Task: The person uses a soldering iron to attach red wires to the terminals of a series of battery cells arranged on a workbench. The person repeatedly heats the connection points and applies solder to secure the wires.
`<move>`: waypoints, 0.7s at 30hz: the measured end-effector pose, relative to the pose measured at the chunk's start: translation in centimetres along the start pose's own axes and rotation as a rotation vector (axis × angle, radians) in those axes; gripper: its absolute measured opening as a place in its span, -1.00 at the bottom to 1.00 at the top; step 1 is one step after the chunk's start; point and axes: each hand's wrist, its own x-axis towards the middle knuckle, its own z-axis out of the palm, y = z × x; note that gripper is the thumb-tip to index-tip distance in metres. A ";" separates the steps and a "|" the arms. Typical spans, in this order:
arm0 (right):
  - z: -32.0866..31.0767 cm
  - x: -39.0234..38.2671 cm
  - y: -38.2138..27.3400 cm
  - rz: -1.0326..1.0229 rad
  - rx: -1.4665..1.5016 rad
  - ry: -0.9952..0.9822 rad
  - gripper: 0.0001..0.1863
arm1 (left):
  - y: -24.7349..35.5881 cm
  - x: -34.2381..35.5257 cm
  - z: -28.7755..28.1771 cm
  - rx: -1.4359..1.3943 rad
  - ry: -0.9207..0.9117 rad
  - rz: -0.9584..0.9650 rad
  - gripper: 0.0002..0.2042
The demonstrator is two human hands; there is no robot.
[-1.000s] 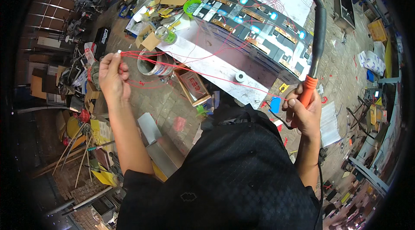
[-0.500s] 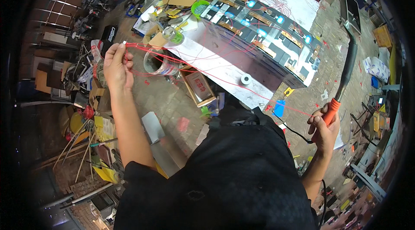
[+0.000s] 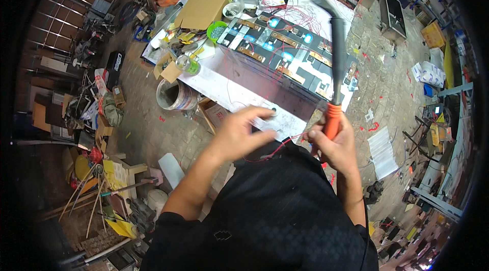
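My left hand (image 3: 237,136), smeared by motion, is over the table's near edge with thumb and fingers apart. Between them is a blurred pale shape, perhaps the small white bottle that stood there. My right hand (image 3: 336,141) is wrapped round the orange handle of a tool (image 3: 333,120) with a long black shaft pointing away from me. Thin red wire (image 3: 277,151) runs from beside the right fingers across my lap; whether those fingers pinch it is unclear. Beyond both hands stands a battery pack (image 3: 272,49) with copper bars, white patches and red wires on top.
A bucket (image 3: 175,95) stands left of the white table (image 3: 216,80). Along the table's left side are a glass jar (image 3: 188,65), a green bowl (image 3: 217,31) and cardboard (image 3: 202,10). Loose red wires (image 3: 300,13) lie behind the pack. Crates and scraps cover the floor at both sides.
My left hand has let go of the red wire bundle and come from the far left to the table's near edge. My right hand has moved left with the orange-handled tool.
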 end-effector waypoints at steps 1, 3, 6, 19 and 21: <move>0.8 0.5 0.1 0.017 0.024 -0.010 -0.61 | 0.4 0.2 1.5 -0.049 -0.049 0.021 -0.65; 2.1 1.1 0.1 0.020 0.040 -0.034 -0.59 | 0.8 0.7 3.1 -0.147 -0.177 -0.069 -0.68; 2.2 2.1 0.6 0.035 -0.003 -0.055 -0.60 | 1.4 1.2 2.7 -0.252 -0.222 -0.224 -0.77; 4.4 5.3 0.6 0.118 -0.061 0.045 -0.65 | -4.4 1.9 -3.0 -0.450 -0.022 -0.338 -0.89; 4.6 5.7 0.5 0.131 -0.053 0.068 -0.66 | -5.7 2.1 -5.5 -0.466 0.001 -0.431 -0.88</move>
